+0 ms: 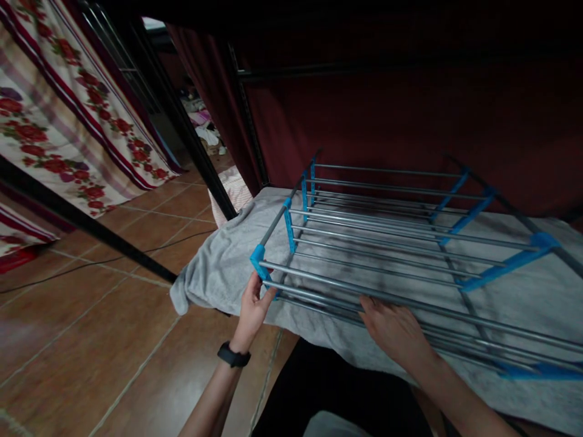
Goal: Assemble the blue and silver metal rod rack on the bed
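Note:
A rack of grey metal tubes (346, 229) with blue plastic connectors lies on a grey blanket (218, 255). At its near left corner, the fingers and thumb of my left hand (255, 301) grip a blue plastic connector (259, 258), just below where the front tube enters it. My right hand (394, 328) is closed around a metal tube (328, 298) along the front, near the middle; its fingertips are partly hidden behind the tubes. A black band sits on my left wrist. On the right, the blue side pieces (494, 270) lean at a slant.
A dark red curtain (387, 133) hangs behind the rack. Black metal posts (182, 121) of a frame stand at the left. Beyond are a floral curtain (68, 121), a tiled floor (113, 303) and a black cable (104, 261). My legs are below the blanket's front edge.

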{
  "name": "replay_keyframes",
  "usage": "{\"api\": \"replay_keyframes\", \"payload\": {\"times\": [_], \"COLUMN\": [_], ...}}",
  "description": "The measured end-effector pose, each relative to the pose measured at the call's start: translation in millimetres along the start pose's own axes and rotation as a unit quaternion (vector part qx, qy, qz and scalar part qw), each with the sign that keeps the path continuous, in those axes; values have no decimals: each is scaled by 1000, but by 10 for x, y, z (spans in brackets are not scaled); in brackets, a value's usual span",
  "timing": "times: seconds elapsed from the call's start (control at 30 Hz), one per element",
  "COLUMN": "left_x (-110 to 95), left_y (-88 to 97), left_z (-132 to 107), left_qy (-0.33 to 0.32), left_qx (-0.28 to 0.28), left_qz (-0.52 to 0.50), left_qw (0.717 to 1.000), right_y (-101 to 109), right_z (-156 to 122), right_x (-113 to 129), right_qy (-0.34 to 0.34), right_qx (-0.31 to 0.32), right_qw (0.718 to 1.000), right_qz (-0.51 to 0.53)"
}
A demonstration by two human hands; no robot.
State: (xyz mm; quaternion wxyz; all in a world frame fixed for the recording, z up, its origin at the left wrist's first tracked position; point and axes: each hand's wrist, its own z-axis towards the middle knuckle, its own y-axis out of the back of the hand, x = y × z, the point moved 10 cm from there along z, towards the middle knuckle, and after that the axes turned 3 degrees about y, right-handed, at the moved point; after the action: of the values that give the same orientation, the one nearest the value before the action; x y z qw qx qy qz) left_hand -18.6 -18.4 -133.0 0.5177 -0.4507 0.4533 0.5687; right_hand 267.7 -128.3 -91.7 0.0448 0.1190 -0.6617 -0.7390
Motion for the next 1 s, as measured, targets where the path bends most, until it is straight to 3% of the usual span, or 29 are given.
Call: {"api": "replay_keyframes", "payload": {"times": [0.17,0.3,0.4,0.57,0.73,0.9,1.0], "left_x": [-40,-13,59,153,136,105,121], "left_y": [-3,12,-8,-23,-73,-92,-106], "left_z": [59,150,214,260,237,221,234], "left_qy": [63,82,84,73,66,76,79], "left_qx": [113,168,193,188,208,206,204], "left_qz": [-27,-47,-57,-118,-141,-167,-178], "left_qw": [991,981,976,972,966,961,959], "right_y": [-30,-65,-120,-139,140,360,369], "right_z": [-9,-13,-40,-58,278,929,1206], "right_x": [-4,-6,-27,29,595,1301,1535], "right_qy": [2,11,15,23,92,153,163], "right_qx": [-4,-10,-19,-56,-80,-41,-8], "right_qw": [1000,1000,1000,998,991,977,969], "right_qz": [-5,1,5,16,48,140,187]}}
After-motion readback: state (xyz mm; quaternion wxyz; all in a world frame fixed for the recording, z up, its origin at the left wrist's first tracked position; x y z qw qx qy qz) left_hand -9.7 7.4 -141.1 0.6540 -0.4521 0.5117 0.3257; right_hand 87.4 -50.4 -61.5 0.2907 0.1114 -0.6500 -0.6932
